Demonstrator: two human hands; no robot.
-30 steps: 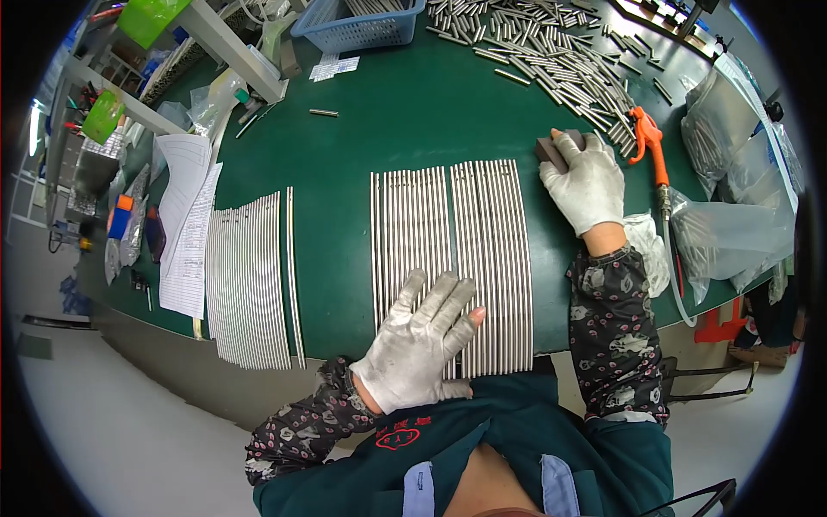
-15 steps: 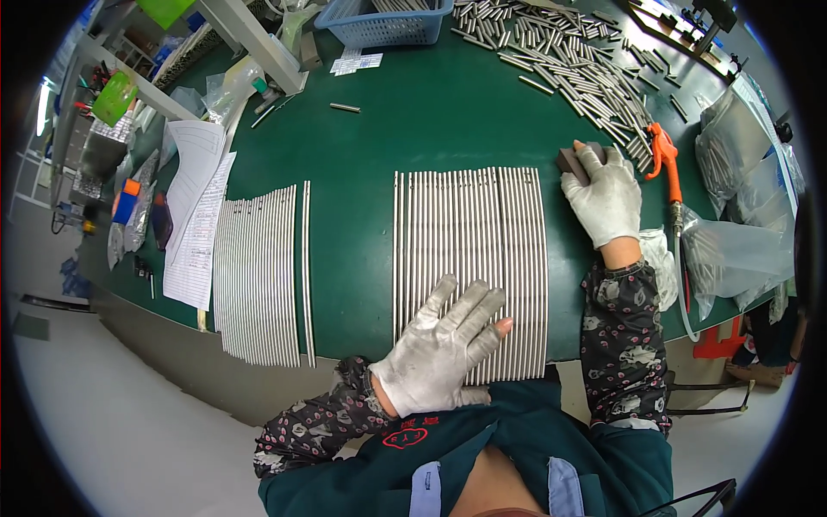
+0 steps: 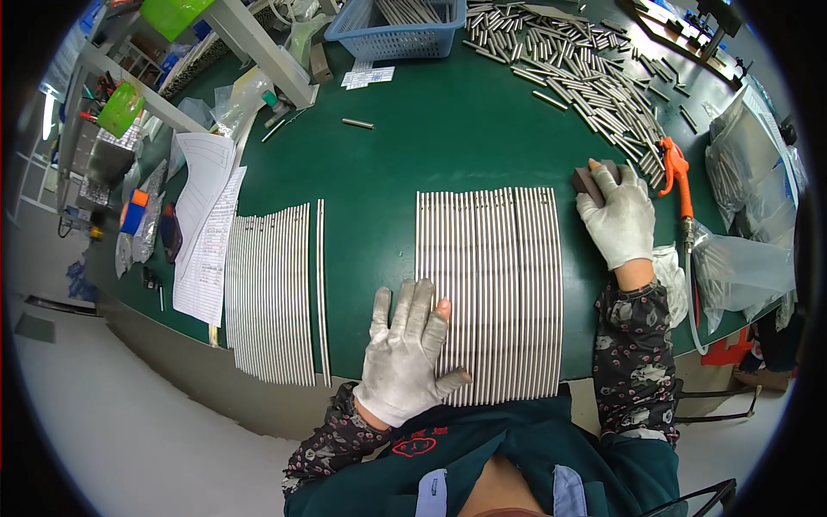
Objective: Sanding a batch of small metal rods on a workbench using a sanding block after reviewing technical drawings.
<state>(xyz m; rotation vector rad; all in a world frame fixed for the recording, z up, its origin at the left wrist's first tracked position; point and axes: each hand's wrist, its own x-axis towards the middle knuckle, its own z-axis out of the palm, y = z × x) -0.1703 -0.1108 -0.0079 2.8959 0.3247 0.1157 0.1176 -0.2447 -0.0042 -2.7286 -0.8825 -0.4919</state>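
A close-packed row of long thin metal rods (image 3: 504, 284) lies side by side in front of me. Over its near left edge my left hand (image 3: 402, 353) rests in a white glove, fingers spread. Its fingertips reach onto the green table, while the thumb side touches the outermost rods. My right hand (image 3: 618, 222), gloved too with bare fingertips showing, grips a dark brown block (image 3: 587, 186) beyond the row's far right corner. Further left lies a second row of rods (image 3: 269, 297), with a narrow strip of rods (image 3: 322, 293) just apart from its right side.
Many short metal pins (image 3: 586, 95) are heaped at the far right, beside an orange air gun (image 3: 676, 172) with a hose. A blue basket (image 3: 401, 45) stands at the back. Paper sheets (image 3: 202, 233) lie left; plastic bags (image 3: 745, 267) line the right. One loose pin (image 3: 357, 124) lies mid-table.
My left hand has slid from the top of the right-hand row to its left edge. The rods that stood slightly apart there now sit against the row. My right hand keeps hold of the block.
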